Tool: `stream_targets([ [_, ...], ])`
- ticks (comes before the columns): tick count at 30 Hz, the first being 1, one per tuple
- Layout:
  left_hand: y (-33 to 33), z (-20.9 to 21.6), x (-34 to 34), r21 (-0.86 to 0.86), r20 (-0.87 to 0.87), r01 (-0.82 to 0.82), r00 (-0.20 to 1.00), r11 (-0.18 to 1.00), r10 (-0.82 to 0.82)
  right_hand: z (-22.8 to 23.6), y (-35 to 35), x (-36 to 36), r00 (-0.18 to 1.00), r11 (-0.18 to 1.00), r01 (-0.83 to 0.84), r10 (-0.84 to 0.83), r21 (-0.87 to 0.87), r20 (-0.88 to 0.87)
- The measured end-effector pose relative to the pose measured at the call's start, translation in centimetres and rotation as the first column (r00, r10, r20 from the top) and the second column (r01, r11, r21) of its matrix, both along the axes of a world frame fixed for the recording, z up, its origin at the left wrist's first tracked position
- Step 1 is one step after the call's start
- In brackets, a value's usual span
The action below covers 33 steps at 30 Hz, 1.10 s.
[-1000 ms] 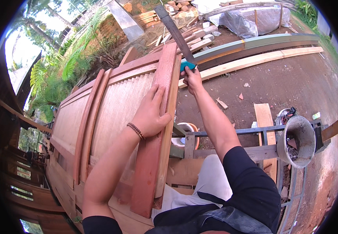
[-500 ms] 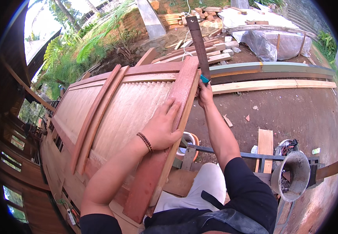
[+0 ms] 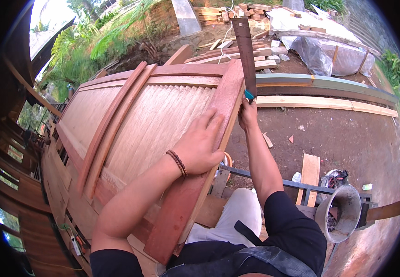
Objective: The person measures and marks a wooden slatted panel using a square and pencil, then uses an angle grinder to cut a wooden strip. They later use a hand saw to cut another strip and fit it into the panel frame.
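A hand saw with a long dark blade and a teal handle stands upright at the far corner of a reddish wooden panel. My right hand is closed around its handle, beside the panel's outer edge; the panel partly hides the fingers. The framed wooden panel has pale ribbed slats and reddish rails. My left hand lies on its near rail, fingers stretched over the top face and thumb towards the outer edge. Where the saw's teeth meet the wood cannot be made out.
Two loose reddish strips lie across the panel. At lower right stands a grey bucket next to a dark metal bar. Long beams lie on the ground beyond, with lumber piles and a plastic-covered heap farther back.
The view has shifted slightly, so the panel and saw appear a little farther right. My right hand still grips the saw, and my left hand stays on the rail.
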State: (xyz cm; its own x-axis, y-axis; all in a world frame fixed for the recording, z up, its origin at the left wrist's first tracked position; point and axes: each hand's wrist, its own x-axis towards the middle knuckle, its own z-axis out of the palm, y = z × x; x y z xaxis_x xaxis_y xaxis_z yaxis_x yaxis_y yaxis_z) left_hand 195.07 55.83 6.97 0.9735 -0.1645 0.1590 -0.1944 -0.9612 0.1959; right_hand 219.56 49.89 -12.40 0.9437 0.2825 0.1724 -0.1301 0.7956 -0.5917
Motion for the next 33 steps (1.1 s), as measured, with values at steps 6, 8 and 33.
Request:
stream_targets([
  [6, -0.1, -0.1, 0.0, -0.006, -0.004, -0.008, 1.000, 1.000, 0.008, -1.3, 0.6, -1.2, 0.999, 0.999, 0.047, -0.047, 0.027, 0.017],
  [8, -0.2, 0.0, -0.1, 0.003, -0.012, -0.020, 1.000, 1.000, 0.020, -1.1, 0.9, -1.6, 0.999, 0.998, 0.048, -0.048, 0.044, -0.001],
  [33, 0.6, -0.3, 0.2, -0.096, -0.019, 0.004, 1.000, 0.995, -0.006, -2.4, -0.3, -0.6, 0.997, 0.997, -0.076, 0.075, 0.033, 0.017],
])
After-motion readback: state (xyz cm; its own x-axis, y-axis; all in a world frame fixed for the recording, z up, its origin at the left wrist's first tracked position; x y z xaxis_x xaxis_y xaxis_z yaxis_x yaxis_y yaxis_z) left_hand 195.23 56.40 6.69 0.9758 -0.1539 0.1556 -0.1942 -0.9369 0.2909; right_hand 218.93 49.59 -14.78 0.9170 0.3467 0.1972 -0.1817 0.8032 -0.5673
